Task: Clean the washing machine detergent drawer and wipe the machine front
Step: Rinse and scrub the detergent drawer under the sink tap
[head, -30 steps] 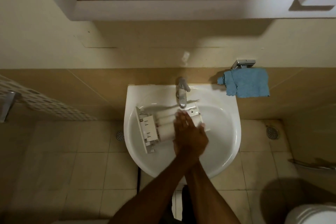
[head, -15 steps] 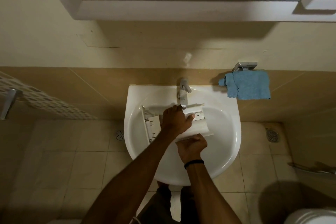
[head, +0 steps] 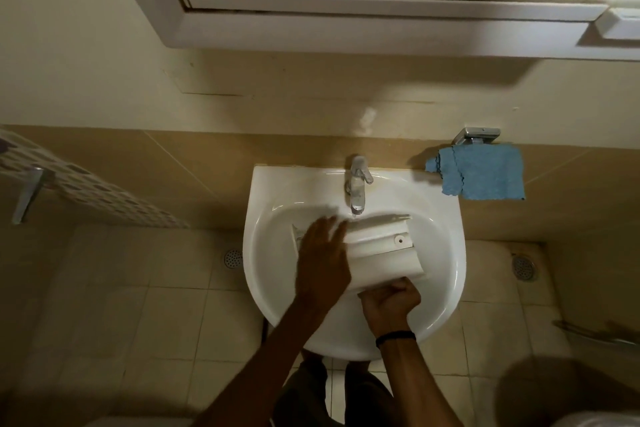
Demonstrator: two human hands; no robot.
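Gripping drawer (head: 381,246) by near edge with right hand (head: 389,298); pressing left hand (head: 323,253) flat, fingers spread, on it, in sink (head: 446,288) under tap (head: 356,184). Hold firm, keep tilted for drainage, rub into every compartment.

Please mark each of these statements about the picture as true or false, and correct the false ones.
1. The detergent drawer lies in the sink. True.
2. The right hand grips the near edge of the drawer. True.
3. The left hand holds the blue cloth. False: the cloth hangs from the metal holder on the wall, to the right of the sink.
4. The left hand is closed in a fist. False: its fingers are straight and it lies over the left part of the drawer.
5. The black band is on the left wrist. False: it is on the right wrist.
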